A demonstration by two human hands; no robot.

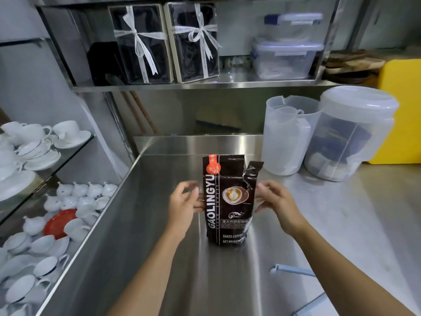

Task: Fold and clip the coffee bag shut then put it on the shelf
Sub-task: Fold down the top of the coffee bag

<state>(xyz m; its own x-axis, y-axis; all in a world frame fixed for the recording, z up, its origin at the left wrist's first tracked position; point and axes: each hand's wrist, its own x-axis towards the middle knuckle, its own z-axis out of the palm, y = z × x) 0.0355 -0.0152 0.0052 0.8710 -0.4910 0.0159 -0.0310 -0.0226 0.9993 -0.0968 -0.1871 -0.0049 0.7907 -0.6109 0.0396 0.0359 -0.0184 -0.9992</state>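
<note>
A dark brown coffee bag (227, 201) with an orange strip stands upright on the steel counter (159, 224). Its top is open, with a torn corner flap sticking up at the right. My left hand (184, 206) is just left of the bag, fingers spread, fingertips at or near its side. My right hand (278, 201) is just right of it, fingers apart and close to the bag's edge. Neither hand grips it. A pale blue bag clip (293, 270) lies on the counter at the near right. The steel shelf (193, 84) runs above the counter.
On the shelf stand two ribboned gift boxes (166, 42) and stacked clear containers (287, 58). A clear jug (287, 135) and a lidded clear tub (348, 133) stand at the counter's back right, beside a yellow bin (403, 106). White cups and teapots (45, 201) fill glass shelves at the left.
</note>
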